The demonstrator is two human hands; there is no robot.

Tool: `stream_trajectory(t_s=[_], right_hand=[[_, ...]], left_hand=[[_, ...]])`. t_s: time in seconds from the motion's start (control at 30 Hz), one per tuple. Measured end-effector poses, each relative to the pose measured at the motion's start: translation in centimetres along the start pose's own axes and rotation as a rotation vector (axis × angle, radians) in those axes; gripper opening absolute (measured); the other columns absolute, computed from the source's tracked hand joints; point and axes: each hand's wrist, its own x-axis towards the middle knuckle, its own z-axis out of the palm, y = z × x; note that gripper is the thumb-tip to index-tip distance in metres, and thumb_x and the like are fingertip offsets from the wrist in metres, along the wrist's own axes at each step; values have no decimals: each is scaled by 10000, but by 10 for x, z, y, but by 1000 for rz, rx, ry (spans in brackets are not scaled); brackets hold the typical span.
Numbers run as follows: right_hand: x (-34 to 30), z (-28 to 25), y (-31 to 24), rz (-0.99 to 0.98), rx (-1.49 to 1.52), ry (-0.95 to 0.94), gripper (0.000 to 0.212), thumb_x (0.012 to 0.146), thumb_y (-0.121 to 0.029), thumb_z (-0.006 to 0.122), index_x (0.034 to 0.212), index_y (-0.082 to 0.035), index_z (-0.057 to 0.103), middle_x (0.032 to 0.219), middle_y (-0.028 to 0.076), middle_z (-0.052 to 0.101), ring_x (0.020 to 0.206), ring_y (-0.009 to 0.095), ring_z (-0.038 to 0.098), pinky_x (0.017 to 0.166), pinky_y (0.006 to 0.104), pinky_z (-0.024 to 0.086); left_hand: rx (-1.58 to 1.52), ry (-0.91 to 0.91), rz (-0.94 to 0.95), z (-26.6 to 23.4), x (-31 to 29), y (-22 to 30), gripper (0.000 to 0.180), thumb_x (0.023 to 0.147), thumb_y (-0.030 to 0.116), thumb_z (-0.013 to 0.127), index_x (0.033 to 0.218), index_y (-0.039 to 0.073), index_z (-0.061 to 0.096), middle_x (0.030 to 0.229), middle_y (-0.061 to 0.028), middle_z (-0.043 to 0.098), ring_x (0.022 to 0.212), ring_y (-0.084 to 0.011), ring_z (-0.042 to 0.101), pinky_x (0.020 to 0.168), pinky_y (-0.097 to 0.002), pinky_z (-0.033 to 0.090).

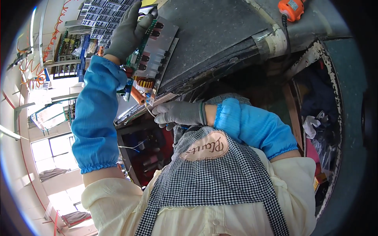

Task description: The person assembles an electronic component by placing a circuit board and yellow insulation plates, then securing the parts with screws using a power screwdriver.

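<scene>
My left hand (128,34), in a grey glove, reaches far forward onto a circuit board assembly (154,55). Its thumb lies over the green board's edge, and the fingers extend along the far end. The assembly has a silvery metal plate with dark components, a copper-wound coil and an orange cylinder (138,95) at its near end. By that end, close to the bench edge, my right hand (179,113), also gloved, has its fingers closed around a thin pale wire (149,110). The fingertips partly hide the wire.
A dark-topped bench (212,35) with a worn edge spans the front. Stacked metal-finned parts (104,17) stand at the far left. An orange device (291,10) with a black cable lies at the far right. Below, an open compartment (321,126) holds cloth and plastic bags.
</scene>
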Motion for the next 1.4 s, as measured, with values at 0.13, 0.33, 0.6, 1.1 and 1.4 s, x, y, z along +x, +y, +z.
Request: stream_trajectory(t_s=[0.13, 0.33, 0.6, 1.1, 1.4], right_hand=[[-1, 7, 6, -1, -40, -14, 498, 1018, -260, 608, 1400, 45, 515, 1048, 64, 626, 951, 148, 620, 819, 333, 564], [-54, 3, -68, -253, -343, -19, 460, 992, -248, 626, 1374, 3, 571, 1194, 80, 676, 1138, 188, 618, 970, 336, 516], [-60, -175, -176, -1008, -1128, 400, 808, 864, -351, 773, 1511, 2, 440, 1433, 227, 594, 1332, 352, 567, 1134, 420, 417], [-41, -101, -165, -316, -1250, 804, 383, 943, -243, 595, 1269, -51, 657, 1129, 251, 698, 1070, 387, 671, 948, 434, 504], [-37, -108, -163, -303, -1302, 826, 432, 950, -295, 613, 1315, -68, 651, 1208, 240, 692, 1151, 390, 654, 1006, 421, 494]], left_hand=[[-489, -142, -323, -38, -16, 11, 660, 1041, 524, 553, 1567, 143, 433, 1406, -127, 616, 1088, -182, 650, 966, -341, 518], [-670, 349, -384, -91, -120, 45, 460, 1019, 229, 643, 1403, -19, 587, 1303, -138, 678, 1194, -187, 627, 1016, -298, 483], [-1326, 388, -795, 4, -224, 157, 369, 1045, 166, 569, 1338, -58, 587, 1131, -134, 714, 983, -162, 663, 838, -298, 519], [-498, 738, -870, 63, -185, 116, 345, 948, 325, 712, 1165, 59, 742, 916, -172, 758, 845, -320, 744, 763, -378, 564], [-419, 714, -972, 65, -173, 110, 333, 913, 377, 742, 1074, 90, 792, 862, -146, 769, 801, -300, 749, 746, -379, 575]])
